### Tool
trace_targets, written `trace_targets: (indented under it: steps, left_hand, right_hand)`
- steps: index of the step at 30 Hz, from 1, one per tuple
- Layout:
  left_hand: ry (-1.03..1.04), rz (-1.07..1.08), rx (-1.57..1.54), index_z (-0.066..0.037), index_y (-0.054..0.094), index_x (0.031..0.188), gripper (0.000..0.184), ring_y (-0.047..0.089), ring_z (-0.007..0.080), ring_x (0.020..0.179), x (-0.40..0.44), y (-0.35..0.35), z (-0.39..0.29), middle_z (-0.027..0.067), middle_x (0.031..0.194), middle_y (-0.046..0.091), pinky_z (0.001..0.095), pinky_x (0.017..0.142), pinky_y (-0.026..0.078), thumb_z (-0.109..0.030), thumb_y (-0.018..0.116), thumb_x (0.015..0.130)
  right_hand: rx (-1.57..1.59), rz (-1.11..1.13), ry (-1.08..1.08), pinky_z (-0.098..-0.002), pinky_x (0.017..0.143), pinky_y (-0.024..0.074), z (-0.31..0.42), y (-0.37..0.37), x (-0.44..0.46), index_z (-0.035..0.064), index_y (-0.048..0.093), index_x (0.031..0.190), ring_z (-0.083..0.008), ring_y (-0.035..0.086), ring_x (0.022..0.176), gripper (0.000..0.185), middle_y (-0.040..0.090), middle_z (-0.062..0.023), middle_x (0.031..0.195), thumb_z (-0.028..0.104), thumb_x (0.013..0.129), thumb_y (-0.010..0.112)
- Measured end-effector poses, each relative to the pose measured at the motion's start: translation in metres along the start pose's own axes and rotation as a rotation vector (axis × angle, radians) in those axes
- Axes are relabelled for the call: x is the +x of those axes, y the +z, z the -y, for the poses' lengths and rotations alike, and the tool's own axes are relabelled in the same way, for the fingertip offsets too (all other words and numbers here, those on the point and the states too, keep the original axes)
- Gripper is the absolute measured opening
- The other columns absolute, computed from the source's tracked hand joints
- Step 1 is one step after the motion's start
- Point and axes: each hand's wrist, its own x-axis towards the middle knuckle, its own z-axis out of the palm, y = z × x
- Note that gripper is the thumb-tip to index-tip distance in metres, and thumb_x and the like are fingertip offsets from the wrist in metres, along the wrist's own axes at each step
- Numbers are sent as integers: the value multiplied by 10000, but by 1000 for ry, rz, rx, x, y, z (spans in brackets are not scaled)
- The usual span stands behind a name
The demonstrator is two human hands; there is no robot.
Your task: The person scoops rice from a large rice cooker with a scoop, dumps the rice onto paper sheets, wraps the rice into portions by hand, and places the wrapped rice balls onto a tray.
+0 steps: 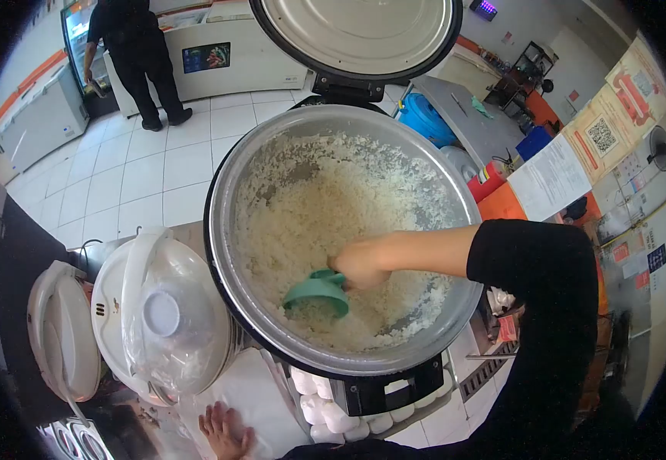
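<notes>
A large round cooker pot (226,230) stands in front of me with its lid (364,31) swung up, and cooked white rice (310,207) covers its bottom and clings to the wall. Inside it, my right hand (360,263) is closed around the handle of a green plastic scoop (318,294). The scoop's bowl is tilted and rests against the rice; part of the handle is hidden by my fingers. My left hand (226,431) lies flat, fingers spread, on a white sheet (252,399) left of the pot.
Two white lidded rice cookers (107,307) stand at the left, one with a small white bowl (166,310) on top under clear plastic. White foam-like containers (337,414) sit below the pot. A person (130,54) stands by the fridge at the back. A fire extinguisher (488,180) is at right.
</notes>
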Motion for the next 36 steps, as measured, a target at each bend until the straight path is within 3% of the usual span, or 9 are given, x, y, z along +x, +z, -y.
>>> trace_targets:
  steps: [8, 11, 13, 16, 17, 20, 26, 31, 36]
  left_hand:
    - [56, -99, 14, -124, 361, 1319, 635, 278, 355, 1262, 4, 2, -3, 150, 1379, 313, 551, 980, 207, -395, 561, 781]
    - [32, -86, -10, -121, 364, 1318, 634, 278, 351, 1264, -1, 8, 2, 151, 1378, 314, 548, 980, 210, -394, 561, 781]
    - [36, -97, 0, -120, 365, 1317, 632, 278, 352, 1264, 4, 2, 0, 152, 1377, 315, 546, 982, 209, -393, 560, 781]
    - [93, -19, 291, -121, 367, 1315, 626, 273, 354, 1265, -27, 49, 27, 151, 1379, 311, 544, 987, 205, -391, 557, 783]
    - [153, 71, 586, -123, 367, 1316, 624, 268, 355, 1267, -99, 153, 90, 150, 1382, 307, 545, 990, 201, -390, 556, 784]
    - [7, -58, -14, -130, 370, 1313, 615, 256, 354, 1273, -2, 4, -7, 143, 1389, 295, 549, 997, 193, -389, 552, 787]
    - [-19, 23, 30, -131, 359, 1314, 616, 242, 353, 1279, -6, 2, -8, 136, 1396, 281, 545, 1006, 183, -390, 550, 788]
    - [-15, -79, -27, -131, 354, 1316, 612, 229, 345, 1286, -8, -1, -19, 136, 1398, 273, 538, 1009, 182, -393, 540, 796]
    - [-42, -36, -72, -130, 353, 1317, 608, 222, 344, 1289, -7, -10, -18, 138, 1399, 268, 537, 1007, 187, -389, 538, 799]
  right_hand:
    - [316, 331, -83, -355, 421, 449, -32, -20, -18, -18, 533, 860, -199, 558, 524, 235, 547, -91, 621, 201, 820, 459]
    - [291, 117, 50, -387, 506, 471, -42, -21, 20, 3, 540, 916, -258, 594, 613, 250, 585, -136, 681, 231, 822, 495]
    - [43, -393, 120, -413, 615, 473, -32, -8, 40, 20, 535, 983, -319, 603, 736, 298, 607, -183, 774, 265, 814, 538]
    - [5, -242, -119, -427, 703, 453, -11, -2, 37, 33, 526, 1033, -358, 581, 841, 353, 605, -214, 855, 297, 804, 569]
    - [-6, -244, -117, -427, 703, 453, -6, 2, 32, 33, 526, 1033, -358, 581, 841, 353, 605, -214, 855, 297, 804, 569]
    - [-75, -182, -203, -411, 636, 467, -1, 11, 12, 32, 526, 1014, -329, 599, 767, 331, 609, -188, 835, 289, 809, 556]
    - [298, 214, -65, -371, 526, 462, -23, -1, -2, 19, 526, 960, -266, 598, 649, 290, 603, -169, 772, 270, 814, 536]
    - [27, -220, 230, -407, 604, 461, -36, -4, 39, -15, 534, 974, -344, 601, 731, 347, 611, -210, 809, 290, 808, 545]
    - [123, -303, 95, -426, 692, 450, -19, 6, 36, -32, 525, 1007, -377, 586, 791, 388, 603, -241, 846, 297, 803, 552]
